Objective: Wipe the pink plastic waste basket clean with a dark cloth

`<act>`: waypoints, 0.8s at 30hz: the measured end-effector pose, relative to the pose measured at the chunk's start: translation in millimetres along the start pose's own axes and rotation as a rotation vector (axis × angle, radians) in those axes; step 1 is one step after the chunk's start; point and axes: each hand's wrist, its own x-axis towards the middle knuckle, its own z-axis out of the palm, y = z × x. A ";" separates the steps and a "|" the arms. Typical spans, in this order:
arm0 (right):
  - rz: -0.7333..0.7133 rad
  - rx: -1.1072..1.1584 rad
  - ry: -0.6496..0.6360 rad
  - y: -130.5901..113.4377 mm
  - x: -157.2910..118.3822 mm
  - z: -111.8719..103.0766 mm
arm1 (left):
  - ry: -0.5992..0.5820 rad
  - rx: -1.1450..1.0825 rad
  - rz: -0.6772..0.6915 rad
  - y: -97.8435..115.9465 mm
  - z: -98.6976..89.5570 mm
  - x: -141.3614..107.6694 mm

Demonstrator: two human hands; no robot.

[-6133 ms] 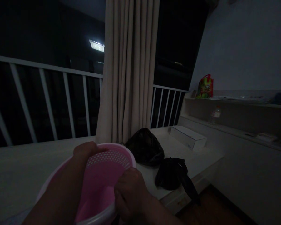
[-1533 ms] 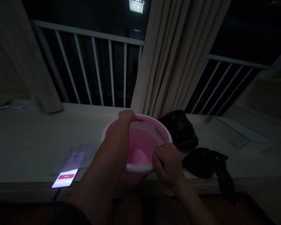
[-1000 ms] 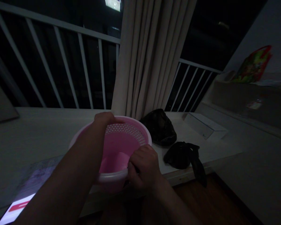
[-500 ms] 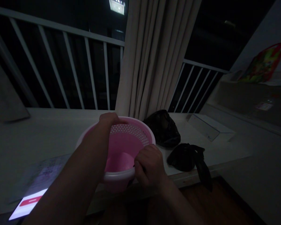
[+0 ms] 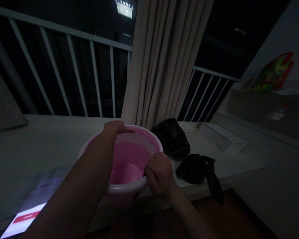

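A pink basket [image 5: 133,156] with a perforated band under its rim stands at the front edge of a white ledge, tilted toward me. My left hand [image 5: 116,127] reaches over it and grips the far rim. On the near right side of the rim, my right hand [image 5: 160,172] is closed, with a small dark thing showing at its fingertips. The inside of the basket shows only its pink wall and bottom.
Right of the basket lie a black bag [image 5: 173,139], a smaller tied black bag [image 5: 193,169] and a white box [image 5: 221,136]. A lit screen [image 5: 25,219] is at the lower left. Behind are a curtain [image 5: 159,66] and white railings [image 5: 77,69].
The view has shifted slightly, so the basket and the bags sit a little further left. Both hands keep their places on the rim.
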 end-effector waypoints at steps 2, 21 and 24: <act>0.027 -0.005 -0.003 3.5 1.8 -1.3 | 0.002 -0.001 0.000 -0.6 0.7 2.4; 0.172 -0.093 0.164 -26.0 -3.0 17.6 | -0.001 0.005 0.028 -4.1 4.2 10.4; 0.120 -0.064 0.164 -19.6 -3.0 16.7 | -0.007 0.006 0.029 -6.0 5.4 13.9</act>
